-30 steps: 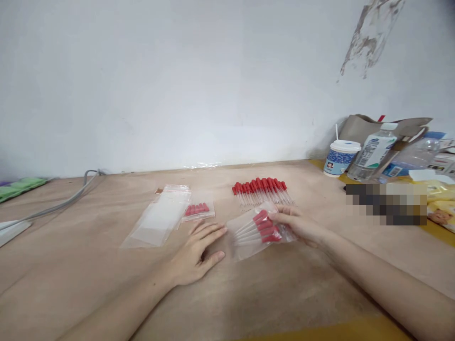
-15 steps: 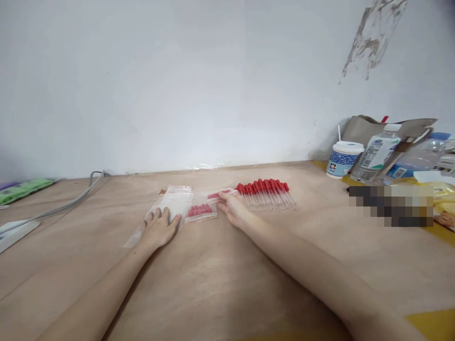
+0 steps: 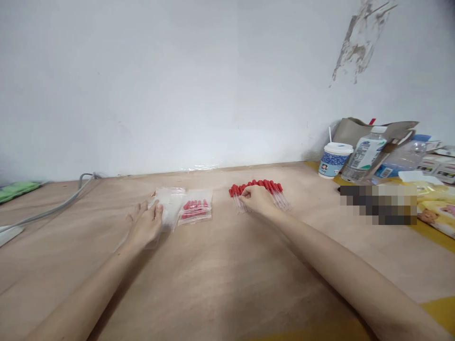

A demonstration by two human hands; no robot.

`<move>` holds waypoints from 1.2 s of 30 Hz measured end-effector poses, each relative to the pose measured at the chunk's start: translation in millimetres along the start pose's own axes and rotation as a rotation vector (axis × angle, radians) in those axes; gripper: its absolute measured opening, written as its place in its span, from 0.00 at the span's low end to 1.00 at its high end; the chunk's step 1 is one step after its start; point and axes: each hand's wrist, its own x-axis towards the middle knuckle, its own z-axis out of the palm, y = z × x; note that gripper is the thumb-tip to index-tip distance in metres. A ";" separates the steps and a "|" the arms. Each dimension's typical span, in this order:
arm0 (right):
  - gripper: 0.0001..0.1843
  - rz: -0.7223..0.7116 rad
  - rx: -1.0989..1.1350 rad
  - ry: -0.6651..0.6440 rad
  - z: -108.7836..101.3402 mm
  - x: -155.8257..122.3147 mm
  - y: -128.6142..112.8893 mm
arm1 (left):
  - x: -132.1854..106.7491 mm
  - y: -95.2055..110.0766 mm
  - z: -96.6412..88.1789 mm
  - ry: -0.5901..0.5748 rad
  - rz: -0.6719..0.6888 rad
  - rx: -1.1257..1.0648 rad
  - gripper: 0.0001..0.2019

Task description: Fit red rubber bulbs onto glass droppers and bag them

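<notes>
My right hand (image 3: 261, 200) is at a row of red-topped droppers (image 3: 272, 185) with thin clear stems, lying side by side on the table. Its thumb and fingertips pinch at one dropper toward the row's left end. To the left, my left hand (image 3: 146, 222) rests on a stack of clear plastic zip bags (image 3: 170, 201), its fingers somewhat apart. Between the hands lie filled zip bags (image 3: 195, 206), overlapping, with red dropper tops showing through the plastic.
A grey cable (image 3: 67, 203) runs along the left by a green object (image 3: 17, 190). At right stand a lidded blue cup (image 3: 334, 161) with a straw, a labelled bottle (image 3: 364, 154), a larger bottle (image 3: 405, 158) and a yellow package (image 3: 439, 210). A white wall (image 3: 159, 85) closes the back.
My right hand has left a filled bag, now lying on the other, and moved right to the droppers. My left hand has lifted its fingers slightly and shifted over the bags. The view turned slightly right.
</notes>
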 end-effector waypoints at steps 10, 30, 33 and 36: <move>0.17 0.178 -0.192 0.019 27.0 29.2 -12.6 | -73.8 102.1 -4.5 -0.456 0.595 -0.266 0.28; 0.40 -0.024 0.784 0.176 -16.8 -49.6 58.2 | -65.7 105.4 -9.1 -0.531 0.785 -0.435 0.22; 0.47 0.082 0.905 0.184 -12.8 -69.0 57.0 | -66.5 104.4 -5.4 -0.437 0.705 -0.410 0.21; 0.45 0.126 0.952 0.165 -5.8 -75.3 51.5 | -66.4 103.8 -2.8 -0.434 0.685 -0.405 0.19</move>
